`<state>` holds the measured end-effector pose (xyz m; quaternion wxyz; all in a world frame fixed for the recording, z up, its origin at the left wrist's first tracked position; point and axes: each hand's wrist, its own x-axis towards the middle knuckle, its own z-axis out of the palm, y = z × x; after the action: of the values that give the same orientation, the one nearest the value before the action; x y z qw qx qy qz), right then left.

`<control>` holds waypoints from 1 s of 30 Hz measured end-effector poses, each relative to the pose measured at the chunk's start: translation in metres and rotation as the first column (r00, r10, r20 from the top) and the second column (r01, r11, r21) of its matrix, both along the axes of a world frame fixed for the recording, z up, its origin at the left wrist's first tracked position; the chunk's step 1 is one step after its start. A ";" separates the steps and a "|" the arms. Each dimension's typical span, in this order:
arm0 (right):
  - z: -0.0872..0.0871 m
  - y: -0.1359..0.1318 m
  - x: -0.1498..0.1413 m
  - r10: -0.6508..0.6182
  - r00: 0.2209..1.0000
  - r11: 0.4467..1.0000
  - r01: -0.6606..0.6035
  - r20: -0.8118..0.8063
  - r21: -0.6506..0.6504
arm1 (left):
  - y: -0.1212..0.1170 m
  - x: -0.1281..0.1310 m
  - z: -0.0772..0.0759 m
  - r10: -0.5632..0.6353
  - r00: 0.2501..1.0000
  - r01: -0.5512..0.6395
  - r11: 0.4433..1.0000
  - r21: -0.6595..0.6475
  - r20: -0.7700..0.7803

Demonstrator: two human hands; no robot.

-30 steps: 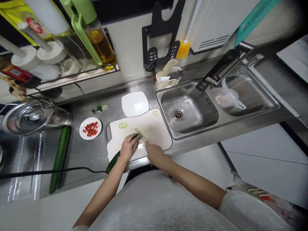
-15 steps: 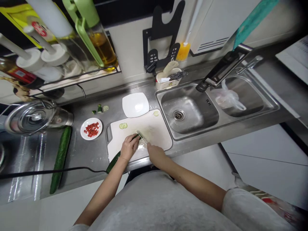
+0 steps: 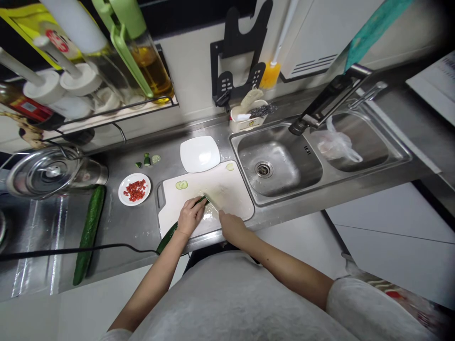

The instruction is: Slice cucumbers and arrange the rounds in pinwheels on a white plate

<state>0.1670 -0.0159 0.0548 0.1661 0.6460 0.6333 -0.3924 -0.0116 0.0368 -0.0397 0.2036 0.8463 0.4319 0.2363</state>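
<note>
Cucumber point(image 3: 167, 237) partly sliced, most apparently uncut. My left grip point(image 3: 189, 218) clasps it, my right grip point(image 3: 232, 228) a knife point(image 3: 213, 204).

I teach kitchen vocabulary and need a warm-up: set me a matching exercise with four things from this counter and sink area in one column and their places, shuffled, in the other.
Things
1. Knife
2. Red chopped pieces
3. Plastic bag
4. Orange brush head

Places
A. In the right-hand sink basin
B. Beside the black rack on the wall
C. On the small round plate
D. In the person's right hand

Right pairs: 1-D, 2-C, 3-A, 4-B
</note>
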 end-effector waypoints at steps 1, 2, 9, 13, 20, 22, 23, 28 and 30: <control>0.000 0.000 0.000 0.001 1.000 1.000 -0.001 -0.002 0.014 | 0.000 0.000 0.000 0.000 1.000 0.000 1.000 0.002 0.000; -0.001 0.000 0.000 0.003 1.000 1.000 -0.003 -0.004 0.031 | 0.000 0.000 0.000 0.001 1.000 -0.001 1.000 0.003 0.000; -0.011 -0.003 0.000 0.007 1.000 0.999 -0.007 -0.014 0.053 | 0.000 0.001 0.001 -0.002 1.000 0.001 1.000 0.017 0.003; -0.022 -0.003 -0.004 -0.002 1.000 0.998 0.002 -0.001 0.070 | 0.000 0.000 -0.001 -0.001 1.000 0.001 1.000 0.013 -0.001; -0.033 -0.005 -0.005 -0.026 1.000 0.997 0.025 0.016 0.071 | 0.000 0.000 -0.004 0.012 1.000 -0.012 1.000 0.028 0.014; -0.033 -0.005 -0.002 -0.020 1.000 0.997 0.019 0.010 0.078 | -0.001 0.001 -0.003 0.019 1.000 -0.020 0.999 0.030 0.015; -0.033 -0.005 0.001 -0.016 1.000 0.996 0.015 0.010 0.088 | -0.002 0.002 -0.001 0.030 0.999 -0.030 0.999 0.030 0.014; -0.024 -0.002 0.019 0.020 0.998 0.987 -0.029 0.056 0.158 | -0.006 0.006 0.005 0.121 0.992 -0.120 0.993 -0.017 0.020; -0.019 0.000 0.028 0.037 0.994 0.980 -0.056 0.103 0.193 | -0.006 0.007 0.006 0.179 0.983 -0.177 0.983 -0.053 0.039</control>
<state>0.1947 -0.0160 0.0362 0.1419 0.6629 0.6747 -0.2920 -0.0045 0.0308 -0.0339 0.2116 0.7938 0.5068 0.2613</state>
